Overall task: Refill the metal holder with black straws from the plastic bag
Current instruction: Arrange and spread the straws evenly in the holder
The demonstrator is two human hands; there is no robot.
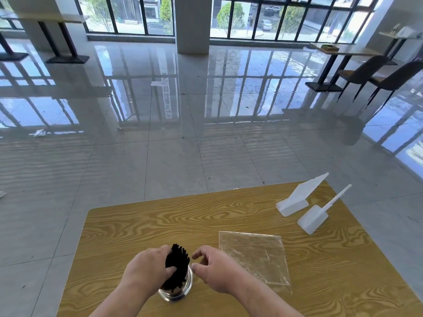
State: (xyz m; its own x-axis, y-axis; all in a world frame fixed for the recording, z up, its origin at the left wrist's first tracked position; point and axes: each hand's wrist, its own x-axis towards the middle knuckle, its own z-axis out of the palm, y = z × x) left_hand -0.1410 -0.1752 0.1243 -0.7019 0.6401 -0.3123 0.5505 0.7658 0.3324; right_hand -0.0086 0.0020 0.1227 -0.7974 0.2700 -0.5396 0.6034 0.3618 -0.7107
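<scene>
Two white plastic scoops [304, 201] at far right, flat clear plastic bag [254, 259] beside right hand [214, 272] with loosely curled fingers, left hand [148, 268] gripping bundle of black straws [177, 263] in shiny round metal holder [180, 290], yellow wood-grain table [160, 225], glossy grey tiled floor [160, 145].

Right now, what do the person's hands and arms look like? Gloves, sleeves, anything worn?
Both are bare: no gloves on the left hand or right hand, no rings visible on the fingers, no watch or band at either wrist. Forearms are uncovered down to the frame edge, so no sleeves show.

An empty café or canteen — wood-grain tables [338, 49], dining chairs [364, 72], glossy tiles [160, 156].
</scene>
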